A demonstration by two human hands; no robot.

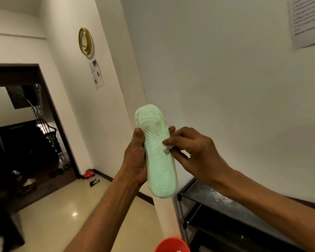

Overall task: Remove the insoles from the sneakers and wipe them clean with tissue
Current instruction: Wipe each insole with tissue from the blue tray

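A pale mint-green insole (157, 157) stands nearly upright in front of me, toe end up, with dark grime around the ribbed toe area. My left hand (136, 157) grips its left edge, thumb on the front face and fingers wrapped behind. My right hand (191, 150) pinches a small wad of white tissue (166, 147) and presses it against the insole's right edge near the middle. No sneakers show clearly in this view.
A black metal shoe rack (225, 211) stands at the lower right against the white wall. A red round object (172, 245) sits at the bottom edge. A dark doorway (25, 133) opens at the left, with red and black footwear (88, 174) on the glossy floor beside it.
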